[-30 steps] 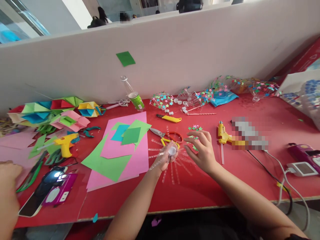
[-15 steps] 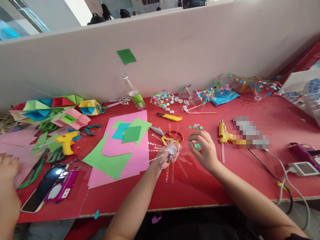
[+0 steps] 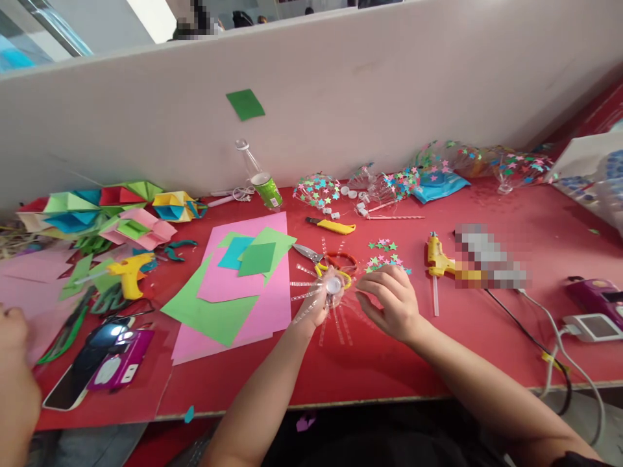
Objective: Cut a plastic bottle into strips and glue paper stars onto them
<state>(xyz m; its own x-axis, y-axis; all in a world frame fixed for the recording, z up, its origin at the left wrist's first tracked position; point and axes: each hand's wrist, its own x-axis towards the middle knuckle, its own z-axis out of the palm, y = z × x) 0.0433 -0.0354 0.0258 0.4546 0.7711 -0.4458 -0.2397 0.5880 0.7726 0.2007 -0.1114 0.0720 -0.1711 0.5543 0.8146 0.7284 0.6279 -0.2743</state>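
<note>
At the far left, another person's hand (image 3: 13, 353) is partly cut off by the picture's edge. Beside it, a yellow glue gun (image 3: 127, 275) is laid on the red tabletop (image 3: 370, 376), and farther right a large pink sheet (image 3: 272, 311) is overlapped by green and blue paper. The clear plastic piece (image 3: 333, 285), cut into a fan of strips round a white ring, is held above the tabletop by the left hand (image 3: 316, 313), its grip closed around the underside. Scissors (image 3: 317, 260) are seen just behind. The right hand (image 3: 389, 299) is held near the strips, fingers bent; whether its grip is closed or holds anything cannot be told. Small stars (image 3: 382, 261) are scattered just beyond it, and a second glue gun (image 3: 438, 263) is placed farther right.
</note>
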